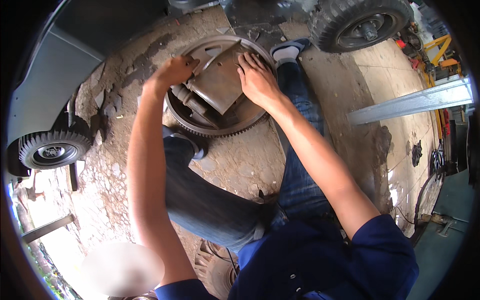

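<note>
Between my feet lies a big round flywheel (240,131) with a toothed rim. Across it rests a worn, brownish-grey metal plate or casing (215,86), set at a slant. A rod-like metal part (192,103) sits along its near left side. My left hand (175,72) is closed at the left edge of the plate, its fingers curled; whatever they hold is hidden. With fingers stretched out, my right hand (257,79) lies flat on the right part of the plate.
A large treaded wheel (367,25) stands at the far right, another tyre (54,150) at the left under a grey vehicle body. A metal beam (410,101) juts in from the right. Stone chips litter the rough floor (240,165). A bearded, blurred round shape (122,267) shows at lower left.
</note>
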`<state>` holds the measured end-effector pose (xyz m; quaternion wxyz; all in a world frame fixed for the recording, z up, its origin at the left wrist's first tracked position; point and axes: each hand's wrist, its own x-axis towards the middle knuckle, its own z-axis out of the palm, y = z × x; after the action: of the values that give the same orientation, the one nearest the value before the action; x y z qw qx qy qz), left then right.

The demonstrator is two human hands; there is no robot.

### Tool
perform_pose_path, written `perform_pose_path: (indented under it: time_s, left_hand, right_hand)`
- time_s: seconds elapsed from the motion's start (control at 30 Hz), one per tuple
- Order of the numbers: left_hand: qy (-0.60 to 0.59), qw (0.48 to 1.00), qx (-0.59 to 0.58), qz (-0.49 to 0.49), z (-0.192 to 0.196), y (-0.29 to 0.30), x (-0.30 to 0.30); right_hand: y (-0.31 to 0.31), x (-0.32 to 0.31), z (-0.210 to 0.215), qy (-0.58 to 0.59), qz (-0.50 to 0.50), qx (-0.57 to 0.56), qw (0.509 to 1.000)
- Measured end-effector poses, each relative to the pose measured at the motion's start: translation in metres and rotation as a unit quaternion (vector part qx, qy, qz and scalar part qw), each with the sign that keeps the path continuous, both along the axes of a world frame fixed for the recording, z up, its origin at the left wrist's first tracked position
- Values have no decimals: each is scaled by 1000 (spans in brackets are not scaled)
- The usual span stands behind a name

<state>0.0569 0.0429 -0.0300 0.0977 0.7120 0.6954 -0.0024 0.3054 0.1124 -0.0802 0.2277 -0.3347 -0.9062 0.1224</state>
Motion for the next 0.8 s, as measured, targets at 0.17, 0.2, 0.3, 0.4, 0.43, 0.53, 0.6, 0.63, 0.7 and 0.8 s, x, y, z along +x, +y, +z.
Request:
perform_pose_path:
  time_s: [0.17, 0.2, 0.3, 0.4, 0.43, 0.53, 0.6, 0.63, 0.7, 0.8]
  left_hand:
    - [-106, 977, 43, 179, -14, 5, -6]
    - [-106, 979, 71, 160, -22, 5, -13]
    - [-94, 967, 84, 220, 9, -8, 24]
    - [-84, 960, 109, 242, 4, -22, 32]
    - [-62, 955, 131, 258, 5, -29, 38]
    - [-23, 933, 173, 315, 9, -39, 59]
    - [-54, 922, 193, 332, 12, -48, 79]
    - [-75, 916, 204, 336, 14, -50, 95]
    - [-84, 906, 251, 330, 8, -57, 106]
    - [-151, 900, 264, 311, 4, -63, 120]
  right_hand:
    - [8, -10, -5, 24, -4, 11, 1000]
    - [8, -11, -5, 24, -10, 2, 1000]
    - [3, -7, -8, 10, -33, -15, 999]
    - [-10, -1, -5, 1, -25, -6, 1000]
    - [-15, 0, -6, -5, -28, 5, 1000]
    - [-19, 5, -3, 1, -10, -25, 1000]
    - [-19, 7, -1, -26, -11, -39, 999]
    - [-15, 11, 1, -41, -17, -43, 998]
    - [-12, 10, 11, -65, -12, -67, 996]
    - [-10, 11, 15, -95, -4, -90, 991]
